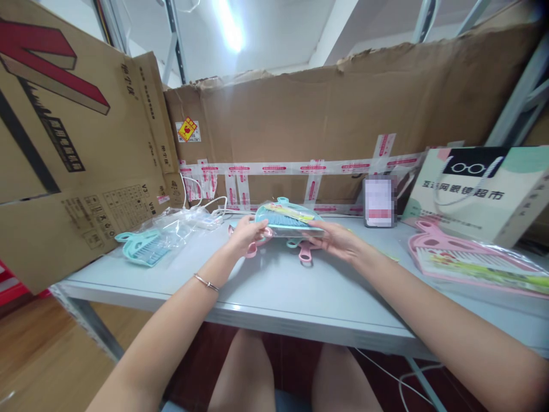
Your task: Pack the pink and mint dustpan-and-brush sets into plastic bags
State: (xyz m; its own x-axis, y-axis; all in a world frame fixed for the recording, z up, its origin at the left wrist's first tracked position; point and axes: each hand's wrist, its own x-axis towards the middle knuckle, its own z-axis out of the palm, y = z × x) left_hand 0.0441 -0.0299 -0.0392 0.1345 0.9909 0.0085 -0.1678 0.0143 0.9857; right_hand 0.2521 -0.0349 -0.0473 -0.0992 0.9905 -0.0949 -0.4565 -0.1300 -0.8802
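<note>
A teal dustpan and brush set (285, 216) in clear plastic wrap is held between both hands above the middle of the table. My left hand (249, 236) grips its left end, and my right hand (337, 239) grips its right end, with fingers partly beneath. Pink handles (305, 253) and a teal one show below the set, near the tabletop. To the left lies another teal dustpan and brush (144, 247) beside crumpled clear plastic (180, 226). Pink sets in plastic (472, 257) lie at the right.
The grey table (266, 294) has a phone (380, 201) upright at its back and a paper bag (476, 191) at the right. Large cardboard (274, 126) walls the back, a box (86, 143) the left. White cables (214, 203) run along the rear.
</note>
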